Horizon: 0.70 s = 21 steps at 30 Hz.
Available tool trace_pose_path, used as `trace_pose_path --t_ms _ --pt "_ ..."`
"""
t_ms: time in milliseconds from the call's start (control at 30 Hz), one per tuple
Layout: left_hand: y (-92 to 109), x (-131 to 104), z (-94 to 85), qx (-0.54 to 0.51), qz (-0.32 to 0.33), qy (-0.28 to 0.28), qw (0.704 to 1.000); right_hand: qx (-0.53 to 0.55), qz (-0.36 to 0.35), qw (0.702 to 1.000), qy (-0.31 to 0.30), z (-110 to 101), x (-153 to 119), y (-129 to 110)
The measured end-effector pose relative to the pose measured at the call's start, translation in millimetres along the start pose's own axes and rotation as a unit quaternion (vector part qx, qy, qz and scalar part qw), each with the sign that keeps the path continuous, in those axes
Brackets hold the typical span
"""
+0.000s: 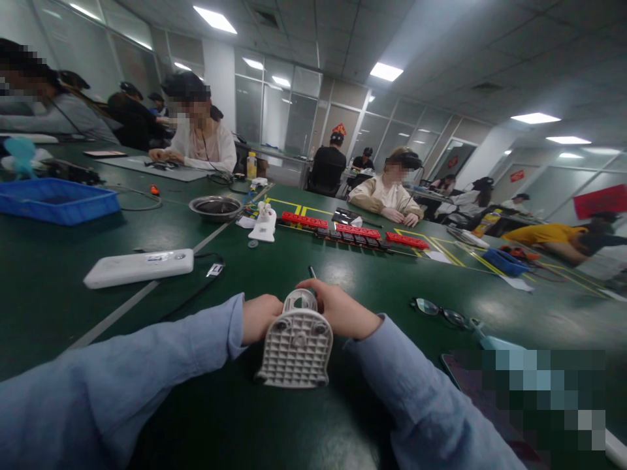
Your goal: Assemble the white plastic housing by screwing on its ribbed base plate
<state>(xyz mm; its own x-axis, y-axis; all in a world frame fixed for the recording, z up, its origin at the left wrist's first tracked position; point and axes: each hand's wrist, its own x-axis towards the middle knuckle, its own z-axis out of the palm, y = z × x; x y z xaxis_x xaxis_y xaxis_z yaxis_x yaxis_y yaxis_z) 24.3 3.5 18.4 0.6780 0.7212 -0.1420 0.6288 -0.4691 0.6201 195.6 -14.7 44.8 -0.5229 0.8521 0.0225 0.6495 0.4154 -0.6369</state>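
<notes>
Both hands hold a white plastic part (296, 352) above the green table. Its wide underside with a square grid of ribs faces me, and a round ring stands at its far end. My left hand (262, 318) is closed on the part's left side near the ring, its fingertips hidden behind it. My right hand (340, 310) is closed around the ring's right side. Beyond the right fingers a thin dark rod (312, 271) sticks out; whether that hand holds it I cannot tell. A similar white plastic piece (265, 223) stands farther off on the table.
A white oblong device (140, 267) with a cable lies left. Behind are a blue tray (59, 202), a metal bowl (215, 207) and red strips (357, 231). Eyeglasses (441, 312) and a phone (482, 398) lie right. Several people sit around the tables.
</notes>
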Motion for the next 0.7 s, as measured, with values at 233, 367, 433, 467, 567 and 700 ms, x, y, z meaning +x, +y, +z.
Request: trace_pose_path --t_ms 233,367,433,467,567,700 --pt "-32.0 17.7 -0.8 -0.284 -0.105 -0.01 0.953 0.011 0.113 0.993 -0.037 -17.9 4.0 24.2" --pt "-52.4 26.9 -20.9 -0.539 -0.221 0.064 0.81 -0.103 0.155 0.975 0.118 -28.9 0.8 31.5" --pt "-57.6 31.1 -21.7 -0.602 -0.199 0.088 0.768 -0.137 0.189 0.962 0.139 -20.7 2.9 36.5" --pt "-58.5 32.7 -19.4 -0.613 -0.185 0.093 0.762 -0.135 0.207 0.96 0.134 -14.0 4.7 39.0" --pt "-56.9 35.6 -7.3 -0.65 -0.161 0.105 0.735 -0.092 0.225 0.961 0.13 5.8 11.3 47.3" --pt "-53.9 35.7 1.8 -0.673 -0.163 0.132 0.709 -0.022 0.188 0.963 0.192 14.1 19.6 62.4"
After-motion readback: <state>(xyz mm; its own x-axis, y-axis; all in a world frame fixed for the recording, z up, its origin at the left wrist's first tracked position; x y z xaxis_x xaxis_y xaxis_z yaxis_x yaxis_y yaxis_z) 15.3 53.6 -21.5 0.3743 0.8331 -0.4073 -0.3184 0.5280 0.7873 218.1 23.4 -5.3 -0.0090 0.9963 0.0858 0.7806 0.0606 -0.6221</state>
